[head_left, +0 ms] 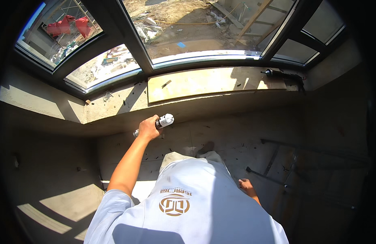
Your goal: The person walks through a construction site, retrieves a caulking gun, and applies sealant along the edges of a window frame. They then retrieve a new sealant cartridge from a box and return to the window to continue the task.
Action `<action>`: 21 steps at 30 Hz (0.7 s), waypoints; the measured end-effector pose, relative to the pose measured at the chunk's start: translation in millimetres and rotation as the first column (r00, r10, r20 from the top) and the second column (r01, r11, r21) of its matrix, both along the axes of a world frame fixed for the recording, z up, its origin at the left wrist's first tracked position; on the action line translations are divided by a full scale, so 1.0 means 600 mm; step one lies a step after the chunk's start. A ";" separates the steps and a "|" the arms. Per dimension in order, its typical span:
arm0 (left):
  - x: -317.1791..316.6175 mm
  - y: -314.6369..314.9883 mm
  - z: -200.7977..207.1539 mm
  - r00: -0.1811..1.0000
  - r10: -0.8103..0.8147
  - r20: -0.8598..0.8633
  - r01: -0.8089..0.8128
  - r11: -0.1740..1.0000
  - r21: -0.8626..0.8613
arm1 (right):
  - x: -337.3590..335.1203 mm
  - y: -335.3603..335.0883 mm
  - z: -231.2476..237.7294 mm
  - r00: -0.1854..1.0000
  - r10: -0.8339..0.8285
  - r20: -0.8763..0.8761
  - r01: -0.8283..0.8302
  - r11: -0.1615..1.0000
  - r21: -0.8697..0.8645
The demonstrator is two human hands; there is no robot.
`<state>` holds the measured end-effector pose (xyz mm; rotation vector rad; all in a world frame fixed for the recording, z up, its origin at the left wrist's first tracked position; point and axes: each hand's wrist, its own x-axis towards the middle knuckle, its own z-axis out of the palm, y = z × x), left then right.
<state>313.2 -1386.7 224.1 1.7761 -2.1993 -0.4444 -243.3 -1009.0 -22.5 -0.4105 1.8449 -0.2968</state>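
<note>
My left hand (148, 128) is wrapped round a sealant sausage pack (166, 120), held out in front of the low wall below the window. Its white, crumpled end points to the right, and a dark printed part shows beside my fingers. The other end sticks out on the left of my hand. My right hand (245, 185) hangs low by my right side with its fingers curled. Whether anything is inside those fingers is hidden. On the right end of the sill lies a black caulking gun (283, 75), apart from both hands.
A pale board (204, 83) lies along the window sill (108, 101), with small scraps nearby. The dark-framed window (145, 67) curves above. On the shaded floor at right lies a metal ladder-like frame (273, 159). Small dark bits are scattered over the floor (180, 140).
</note>
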 end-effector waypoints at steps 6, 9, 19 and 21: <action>0.003 -0.127 -0.027 0.993 -0.008 0.121 -0.003 0.996 0.086 | -0.148 -0.340 0.083 0.993 -0.071 -0.096 0.018 0.882 -0.471; 0.061 -0.172 -0.044 0.981 0.008 0.196 -0.042 0.985 0.169 | -0.171 -0.435 0.151 0.992 -0.039 -0.118 -0.029 0.849 -0.528; 0.309 -0.321 -0.153 0.932 0.135 0.335 -0.221 0.947 0.234 | -0.076 -0.307 0.109 0.972 0.186 -0.141 -0.199 0.977 -0.080; 0.331 -0.345 -0.160 0.938 0.175 0.299 -0.258 0.929 0.267 | -0.027 -0.256 0.057 0.938 0.331 -0.098 -0.337 0.940 -0.051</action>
